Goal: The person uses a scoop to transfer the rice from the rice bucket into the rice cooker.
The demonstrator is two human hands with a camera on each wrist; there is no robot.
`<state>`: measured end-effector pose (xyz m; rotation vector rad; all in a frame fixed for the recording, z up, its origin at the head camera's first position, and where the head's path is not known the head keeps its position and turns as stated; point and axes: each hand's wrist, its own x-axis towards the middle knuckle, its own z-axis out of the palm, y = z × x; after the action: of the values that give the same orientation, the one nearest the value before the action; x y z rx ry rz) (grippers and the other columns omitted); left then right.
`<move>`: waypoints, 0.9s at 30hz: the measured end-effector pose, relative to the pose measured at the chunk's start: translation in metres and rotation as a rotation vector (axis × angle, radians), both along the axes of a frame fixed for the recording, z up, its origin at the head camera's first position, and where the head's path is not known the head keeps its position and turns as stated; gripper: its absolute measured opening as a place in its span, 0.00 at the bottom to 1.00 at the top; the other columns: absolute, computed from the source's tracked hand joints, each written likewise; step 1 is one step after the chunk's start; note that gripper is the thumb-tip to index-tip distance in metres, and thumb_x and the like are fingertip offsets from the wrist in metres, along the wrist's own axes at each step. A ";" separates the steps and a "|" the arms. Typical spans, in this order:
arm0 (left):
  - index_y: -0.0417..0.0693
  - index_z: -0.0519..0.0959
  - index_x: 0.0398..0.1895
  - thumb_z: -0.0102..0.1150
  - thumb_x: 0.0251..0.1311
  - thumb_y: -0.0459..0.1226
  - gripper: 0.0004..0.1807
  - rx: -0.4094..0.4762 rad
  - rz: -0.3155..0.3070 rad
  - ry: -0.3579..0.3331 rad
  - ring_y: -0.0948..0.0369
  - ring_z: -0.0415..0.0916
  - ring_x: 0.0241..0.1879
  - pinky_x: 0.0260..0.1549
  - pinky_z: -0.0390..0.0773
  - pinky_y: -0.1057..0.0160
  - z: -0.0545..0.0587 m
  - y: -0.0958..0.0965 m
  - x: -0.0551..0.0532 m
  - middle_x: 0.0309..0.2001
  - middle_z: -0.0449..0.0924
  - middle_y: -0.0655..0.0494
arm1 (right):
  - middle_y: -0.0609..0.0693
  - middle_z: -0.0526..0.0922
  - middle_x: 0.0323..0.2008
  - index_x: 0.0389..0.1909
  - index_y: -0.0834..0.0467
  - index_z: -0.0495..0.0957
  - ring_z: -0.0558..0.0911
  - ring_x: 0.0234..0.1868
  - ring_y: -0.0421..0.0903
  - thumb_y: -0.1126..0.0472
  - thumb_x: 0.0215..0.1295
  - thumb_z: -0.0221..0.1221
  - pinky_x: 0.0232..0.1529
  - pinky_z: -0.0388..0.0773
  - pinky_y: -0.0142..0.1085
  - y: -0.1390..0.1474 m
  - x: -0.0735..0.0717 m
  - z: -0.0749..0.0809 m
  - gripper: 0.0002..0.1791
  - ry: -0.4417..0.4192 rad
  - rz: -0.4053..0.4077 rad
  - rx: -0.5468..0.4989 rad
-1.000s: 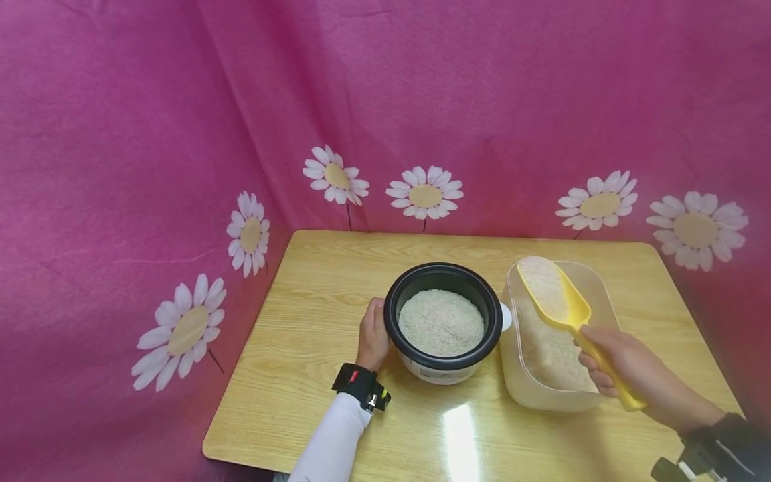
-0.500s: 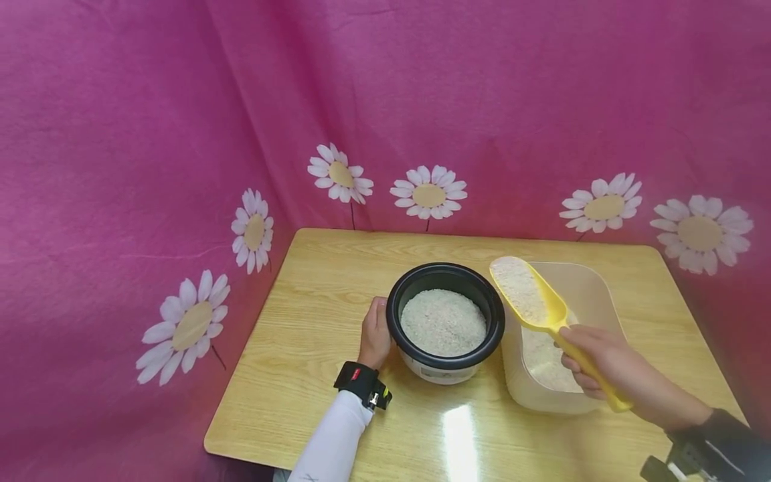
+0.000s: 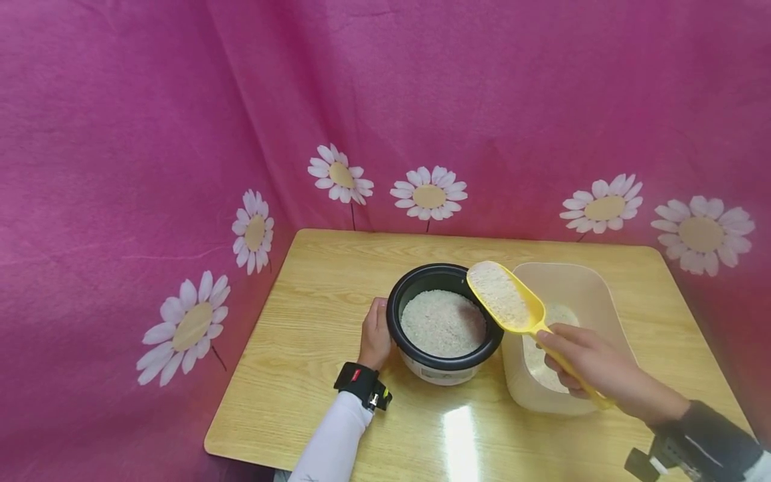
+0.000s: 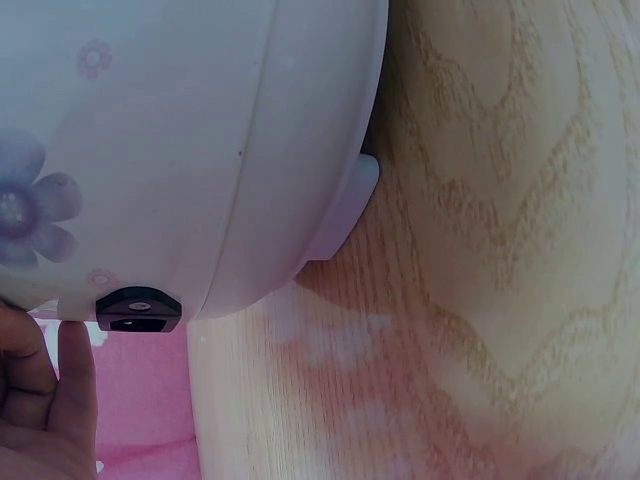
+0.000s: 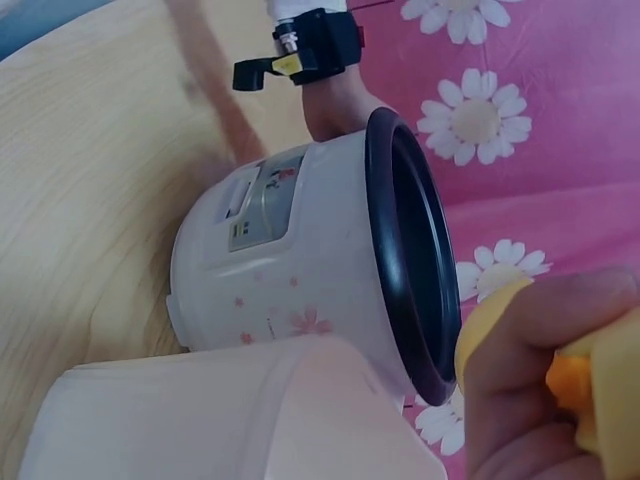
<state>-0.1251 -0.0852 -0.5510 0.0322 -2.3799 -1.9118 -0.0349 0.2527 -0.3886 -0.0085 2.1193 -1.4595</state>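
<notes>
Though smooth, scoop [image 3: 533, 305] of grainy rice [image 3: 498, 292]

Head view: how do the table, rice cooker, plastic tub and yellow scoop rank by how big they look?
1. Table
2. Rice cooker and plastic tub: too alike to rank
3. Yellow scoop

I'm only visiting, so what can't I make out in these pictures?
1. Part of the rice in the tub: head view, behind the right hand and scoop.
2. Rice inside the cooker: right wrist view, behind its black rim.
3. Lettering on its front panel: right wrist view, too small.
4. Much of the left hand: left wrist view, cut off by the edges.
</notes>
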 end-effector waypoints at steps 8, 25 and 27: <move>0.49 0.76 0.53 0.32 0.84 0.50 0.22 0.011 -0.001 -0.007 0.62 0.73 0.40 0.41 0.74 0.69 0.001 0.000 0.001 0.41 0.79 0.49 | 0.46 0.67 0.20 0.36 0.67 0.66 0.66 0.16 0.41 0.45 0.81 0.48 0.18 0.66 0.36 -0.015 -0.004 -0.005 0.26 0.065 0.050 0.049; 0.47 0.76 0.52 0.32 0.84 0.49 0.22 0.001 0.005 0.010 0.62 0.72 0.38 0.38 0.72 0.68 0.000 -0.001 -0.001 0.39 0.78 0.49 | 0.48 0.69 0.21 0.40 0.64 0.69 0.66 0.14 0.40 0.49 0.80 0.52 0.16 0.66 0.34 -0.037 -0.022 -0.012 0.20 0.113 0.082 0.138; 0.47 0.76 0.52 0.32 0.84 0.49 0.22 0.001 0.003 0.009 0.62 0.72 0.38 0.38 0.72 0.69 0.000 -0.001 -0.001 0.39 0.77 0.49 | 0.47 0.69 0.20 0.42 0.62 0.70 0.66 0.14 0.40 0.49 0.80 0.52 0.15 0.65 0.33 -0.040 -0.023 -0.014 0.18 0.131 0.089 0.170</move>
<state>-0.1259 -0.0858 -0.5509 0.0274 -2.3718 -1.9073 -0.0576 0.2130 -0.4025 -0.1361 2.3124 -1.2544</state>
